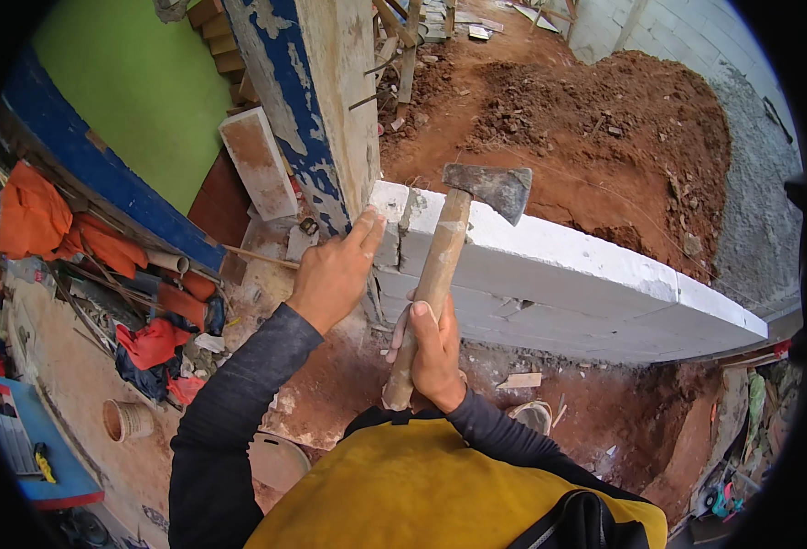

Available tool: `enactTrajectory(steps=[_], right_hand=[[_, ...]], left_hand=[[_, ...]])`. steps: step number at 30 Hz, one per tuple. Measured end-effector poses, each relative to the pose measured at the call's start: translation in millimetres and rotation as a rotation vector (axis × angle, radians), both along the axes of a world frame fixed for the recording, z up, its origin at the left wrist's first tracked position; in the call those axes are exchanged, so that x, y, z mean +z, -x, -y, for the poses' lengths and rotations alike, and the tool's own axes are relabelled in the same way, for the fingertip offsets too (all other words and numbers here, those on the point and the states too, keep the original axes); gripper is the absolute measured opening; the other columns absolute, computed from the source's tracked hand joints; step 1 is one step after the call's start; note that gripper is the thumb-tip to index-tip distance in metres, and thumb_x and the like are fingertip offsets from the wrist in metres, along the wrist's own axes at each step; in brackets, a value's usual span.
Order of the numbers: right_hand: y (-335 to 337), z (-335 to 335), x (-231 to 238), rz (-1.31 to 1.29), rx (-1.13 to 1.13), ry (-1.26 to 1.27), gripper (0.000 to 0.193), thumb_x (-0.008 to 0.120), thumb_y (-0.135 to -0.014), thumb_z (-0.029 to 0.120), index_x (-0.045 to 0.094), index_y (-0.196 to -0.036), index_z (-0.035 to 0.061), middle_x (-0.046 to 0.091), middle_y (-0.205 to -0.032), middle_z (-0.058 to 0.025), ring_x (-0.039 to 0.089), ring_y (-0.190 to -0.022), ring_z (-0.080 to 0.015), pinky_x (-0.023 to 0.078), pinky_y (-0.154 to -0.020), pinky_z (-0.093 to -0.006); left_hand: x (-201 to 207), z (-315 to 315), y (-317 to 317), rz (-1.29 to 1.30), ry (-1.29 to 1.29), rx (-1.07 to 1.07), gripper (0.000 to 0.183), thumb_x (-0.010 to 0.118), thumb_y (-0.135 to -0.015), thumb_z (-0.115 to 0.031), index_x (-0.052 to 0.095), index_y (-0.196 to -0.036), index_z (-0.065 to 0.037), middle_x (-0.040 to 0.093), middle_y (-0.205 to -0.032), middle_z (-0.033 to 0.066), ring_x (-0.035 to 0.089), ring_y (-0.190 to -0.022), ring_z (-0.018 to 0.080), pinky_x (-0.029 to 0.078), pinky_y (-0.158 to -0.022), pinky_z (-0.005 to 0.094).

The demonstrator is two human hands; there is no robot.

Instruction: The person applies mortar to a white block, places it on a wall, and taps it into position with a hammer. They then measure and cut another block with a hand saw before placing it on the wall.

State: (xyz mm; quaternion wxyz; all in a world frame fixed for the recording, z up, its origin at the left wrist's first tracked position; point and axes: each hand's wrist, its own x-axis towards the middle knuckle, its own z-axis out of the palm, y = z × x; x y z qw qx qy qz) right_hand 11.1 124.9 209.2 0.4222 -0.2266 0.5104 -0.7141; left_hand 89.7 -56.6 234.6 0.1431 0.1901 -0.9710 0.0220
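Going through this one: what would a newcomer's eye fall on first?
First, the pale wooden-handled hatchet with a dark metal head, held in the right hand near the picture's centre. Behind it, the low white block wall runs rightward from the peeling blue-and-cream post. Beyond the wall, upper right, lies a mound of loose red-brown earth.

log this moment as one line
left hand: extended fingers at end of white block wall, beside pillar; right hand: grips hatchet, head pointing away from body

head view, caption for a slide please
Right hand grips a hatchet, left hand by a peeling pillar and white block wall.
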Motion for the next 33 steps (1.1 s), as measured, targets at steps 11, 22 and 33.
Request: enactTrajectory(steps=[11, 22, 33], right_hand=[[2.1, -1.3, 11.5, -0.033, 0.085, -0.113, 0.047, 0.050, -0.112, 0.048, 0.047, -0.126, 0.0034, 0.058, -0.072, -0.0092, 0.059, -0.050, -0.0183, 0.051, -0.049, -0.0298], [2.1, -0.8, 13.6, 0.077, 0.193, -0.199, 0.042, 0.049, -0.113, 0.047, 0.046, -0.123, 0.0058, 0.057, -0.071, -0.0091, 0.059, -0.049, -0.0194, 0.050, -0.048, -0.0306], [-4.5, 2.5, 15.8, 0.073, 0.084, -0.180, 0.052, 0.048, -0.111, 0.054, 0.049, -0.125, 0.0038, 0.058, -0.069, -0.0093, 0.058, -0.046, -0.0190, 0.050, -0.045, -0.0303]], left_hand=[[4.4, 1.9, -0.5, 0.048, 0.082, -0.023, 0.059, 0.061, -0.092, -0.004, 0.057, -0.150, -0.002, 0.057, -0.156, 0.0132, 0.076, -0.086, 0.0260, 0.064, -0.071, 0.0397], [-0.8, 5.5, -1.1, 0.009, 0.032, -0.031, 0.068, 0.063, -0.085, -0.002, 0.054, -0.153, -0.005, 0.057, -0.155, 0.0125, 0.075, -0.087, 0.0314, 0.062, -0.072, 0.0450], [-0.2, 5.8, -1.2, 0.039, 0.021, -0.023, 0.068, 0.064, -0.084, -0.001, 0.055, -0.152, -0.003, 0.056, -0.155, 0.0133, 0.075, -0.090, 0.0303, 0.062, -0.073, 0.0434]])
